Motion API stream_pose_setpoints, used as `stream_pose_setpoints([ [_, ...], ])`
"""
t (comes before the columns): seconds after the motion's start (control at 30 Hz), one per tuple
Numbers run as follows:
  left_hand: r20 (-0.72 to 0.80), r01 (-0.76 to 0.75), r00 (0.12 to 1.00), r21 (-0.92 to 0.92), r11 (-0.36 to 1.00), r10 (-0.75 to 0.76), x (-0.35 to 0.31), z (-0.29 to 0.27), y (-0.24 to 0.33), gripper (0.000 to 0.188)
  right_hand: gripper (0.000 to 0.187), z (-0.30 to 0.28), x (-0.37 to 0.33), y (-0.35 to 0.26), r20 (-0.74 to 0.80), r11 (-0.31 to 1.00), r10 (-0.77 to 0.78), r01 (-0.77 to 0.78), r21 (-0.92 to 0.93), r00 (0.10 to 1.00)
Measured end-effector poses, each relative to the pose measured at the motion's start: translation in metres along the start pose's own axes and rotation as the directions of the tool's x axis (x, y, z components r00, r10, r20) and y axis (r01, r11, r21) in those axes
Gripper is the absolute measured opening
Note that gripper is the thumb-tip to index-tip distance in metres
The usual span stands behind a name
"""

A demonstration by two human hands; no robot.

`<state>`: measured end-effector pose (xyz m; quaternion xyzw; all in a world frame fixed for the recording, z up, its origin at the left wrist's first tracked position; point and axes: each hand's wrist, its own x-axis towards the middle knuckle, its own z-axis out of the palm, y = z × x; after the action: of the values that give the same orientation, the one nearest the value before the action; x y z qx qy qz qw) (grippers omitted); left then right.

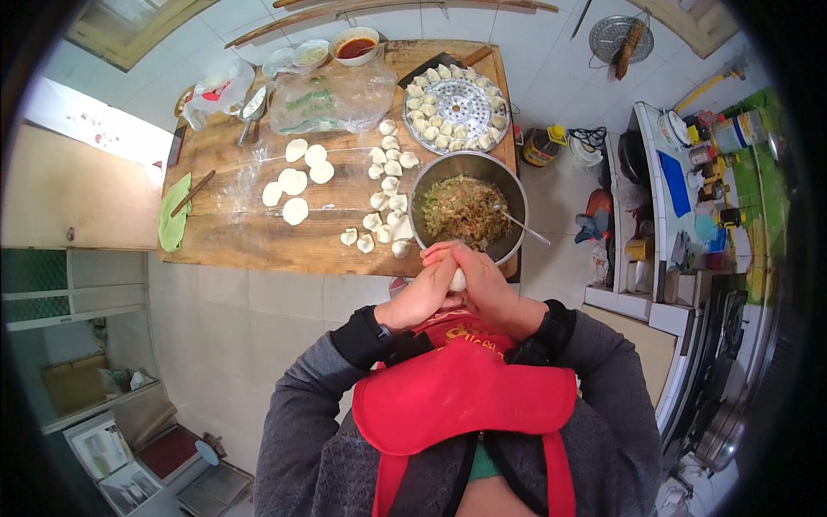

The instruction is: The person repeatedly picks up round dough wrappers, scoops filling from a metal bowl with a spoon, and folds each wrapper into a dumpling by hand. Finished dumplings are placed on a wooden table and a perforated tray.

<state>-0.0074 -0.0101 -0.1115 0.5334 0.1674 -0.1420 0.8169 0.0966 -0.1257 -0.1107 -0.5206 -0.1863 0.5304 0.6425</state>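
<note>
In front of my red apron, my left hand (419, 297) and my right hand (484, 289) press together, fingers overlapping. A pale dumpling (458, 280) shows between them, mostly hidden by the fingers. Just beyond stands a steel bowl (511, 188) of chopped filling (465, 211), with a metal spoon (527, 227) leaning over its right rim. Left of the bowl lie several folded dumplings (391, 185). Farther left, several round flat wrappers (294, 182) rest on the wooden table (233, 237). Behind the bowl, a round perforated metal tray (457, 102) carries more dumplings around its edge.
A thin rolling pin (192, 193) lies on a green cloth (173, 224) at the table's left. Clear plastic bags (332, 99), a scoop (253, 108) and a bowl of red sauce (355, 45) sit toward the back. An oil bottle (541, 148) stands right of the table.
</note>
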Motion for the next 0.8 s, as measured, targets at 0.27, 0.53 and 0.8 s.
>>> stream_pose_setpoints([
  [0.27,0.091,0.020,0.996,-0.357,0.934,0.013,0.005,-0.005,0.020,0.040,0.037,-0.001,0.003,-0.019,0.120,0.939,-0.125,0.157,-0.305,0.985],
  [0.53,0.164,0.073,0.986,-0.508,0.859,0.013,-0.010,0.002,0.060,0.073,0.066,-0.011,-0.007,-0.059,0.294,0.529,-0.283,0.404,-0.746,0.913],
  [0.8,0.091,-0.082,0.988,-0.347,0.934,0.121,-0.010,-0.021,0.047,0.080,0.050,-0.001,-0.016,-0.071,0.109,0.538,-0.372,0.310,-0.784,0.922],
])
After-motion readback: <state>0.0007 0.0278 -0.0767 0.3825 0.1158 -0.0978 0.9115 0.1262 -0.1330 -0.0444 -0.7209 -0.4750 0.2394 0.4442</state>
